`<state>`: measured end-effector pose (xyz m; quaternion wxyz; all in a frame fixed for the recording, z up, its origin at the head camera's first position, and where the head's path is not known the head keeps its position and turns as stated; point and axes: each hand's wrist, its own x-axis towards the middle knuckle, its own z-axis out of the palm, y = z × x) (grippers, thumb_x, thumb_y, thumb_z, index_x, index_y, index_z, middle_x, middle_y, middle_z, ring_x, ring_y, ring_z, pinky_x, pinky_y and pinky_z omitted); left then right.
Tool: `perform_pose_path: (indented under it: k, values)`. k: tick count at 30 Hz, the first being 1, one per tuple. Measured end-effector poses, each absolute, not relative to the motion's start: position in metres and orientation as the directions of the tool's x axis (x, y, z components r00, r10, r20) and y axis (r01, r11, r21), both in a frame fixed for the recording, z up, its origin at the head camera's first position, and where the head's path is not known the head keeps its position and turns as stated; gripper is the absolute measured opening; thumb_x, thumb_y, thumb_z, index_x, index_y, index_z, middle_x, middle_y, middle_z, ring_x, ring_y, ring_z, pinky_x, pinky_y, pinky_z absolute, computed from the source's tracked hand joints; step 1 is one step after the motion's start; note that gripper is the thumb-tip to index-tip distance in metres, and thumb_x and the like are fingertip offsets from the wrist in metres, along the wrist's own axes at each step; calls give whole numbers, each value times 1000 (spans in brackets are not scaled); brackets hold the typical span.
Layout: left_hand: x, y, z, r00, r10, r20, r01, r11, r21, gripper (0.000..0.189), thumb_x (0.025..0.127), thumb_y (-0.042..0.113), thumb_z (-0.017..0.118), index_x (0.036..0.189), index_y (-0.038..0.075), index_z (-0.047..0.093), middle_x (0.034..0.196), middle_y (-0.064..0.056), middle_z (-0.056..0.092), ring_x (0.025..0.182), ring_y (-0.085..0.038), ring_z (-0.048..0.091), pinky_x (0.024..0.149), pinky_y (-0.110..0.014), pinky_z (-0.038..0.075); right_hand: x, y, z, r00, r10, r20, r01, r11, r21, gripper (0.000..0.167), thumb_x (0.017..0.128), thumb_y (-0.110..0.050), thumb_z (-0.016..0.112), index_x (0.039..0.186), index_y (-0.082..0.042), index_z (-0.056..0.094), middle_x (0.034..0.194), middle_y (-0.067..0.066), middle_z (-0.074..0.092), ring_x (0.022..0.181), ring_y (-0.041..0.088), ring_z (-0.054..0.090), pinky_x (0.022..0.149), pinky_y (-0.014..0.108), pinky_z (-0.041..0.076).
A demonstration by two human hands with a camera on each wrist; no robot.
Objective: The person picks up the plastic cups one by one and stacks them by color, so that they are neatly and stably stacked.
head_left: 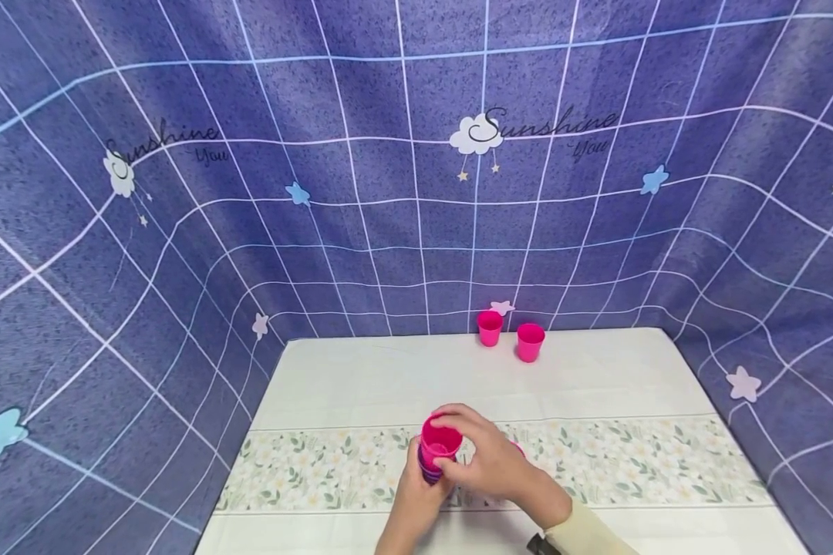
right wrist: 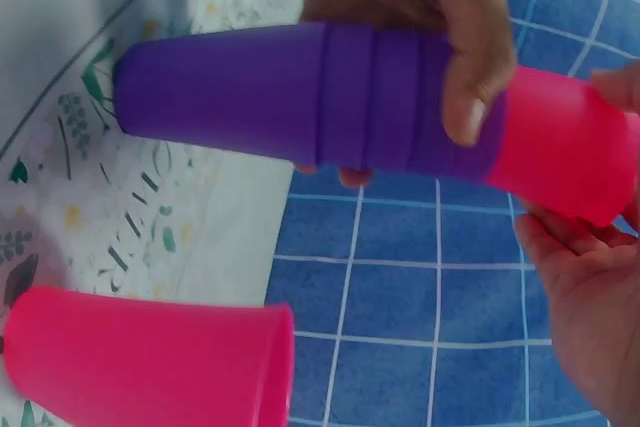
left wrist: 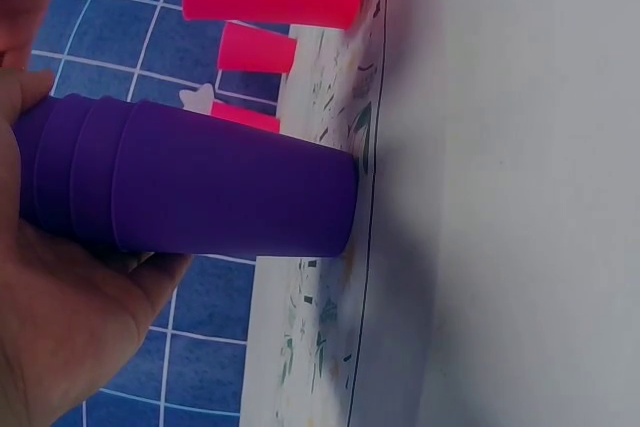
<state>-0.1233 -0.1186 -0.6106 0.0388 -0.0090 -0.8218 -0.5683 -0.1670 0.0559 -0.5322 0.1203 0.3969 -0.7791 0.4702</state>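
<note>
My left hand grips a stack of nested purple cups near its upper rims, thumb on one side and fingers round the other. In the right wrist view the stack shows several rims, its narrow base close to the table. A pink cup sits partly inside the topmost purple cup, its open mouth facing up in the head view. My right hand holds this pink cup by the rim, fingers on the far side and thumb on the near side. Another pink cup stands beside the stack, mostly hidden behind my right hand in the head view.
Two more pink cups, one at the table's back edge and one slightly nearer, stand upright. A white cloth with a floral band covers the table. Blue gridded curtains enclose the back and both sides.
</note>
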Motion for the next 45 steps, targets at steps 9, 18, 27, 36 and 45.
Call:
perform_pose_path:
  k: [9,18,27,36,45]
  values:
    - [-125,-117,-612,-999,-6,39,36,287,957,58,92,25,81,140,26,47,130,1,67,119,-16,68,103,-31,56,-173,88,-528,-694,-258,672,-717,167,-676,52,81,1,83,130,-12,70,135,14,66,126,19,65,107,14,51]
    - [-123,-117,-609,-999,-32,21,10,298,954,59,92,31,81,141,27,47,131,-1,68,123,-22,67,107,-47,54,-169,119,-546,-768,-202,608,-640,277,-717,53,79,1,83,128,-15,71,133,9,66,122,13,64,104,12,51]
    - [-123,-118,-609,-999,-40,17,3,324,946,62,91,38,81,141,27,47,131,-1,68,123,-22,67,108,-48,53,-166,130,-576,-793,-213,571,-608,342,-717,52,77,2,81,124,-17,70,130,5,65,115,12,65,93,18,58]
    - [-123,-116,-609,-999,-38,1,-12,332,943,61,93,34,80,142,27,46,132,-2,67,124,-23,67,108,-49,54,-169,133,-610,-833,-239,500,-554,384,-739,59,71,3,82,125,-15,64,127,-1,64,113,13,67,93,29,62]
    - [-122,-117,-609,-997,-63,47,22,361,932,61,91,36,81,141,26,48,128,1,69,121,-21,68,108,-51,54,-165,134,-616,-881,-242,407,-473,440,-763,67,73,-8,83,134,-23,57,130,-7,63,113,9,66,96,32,62]
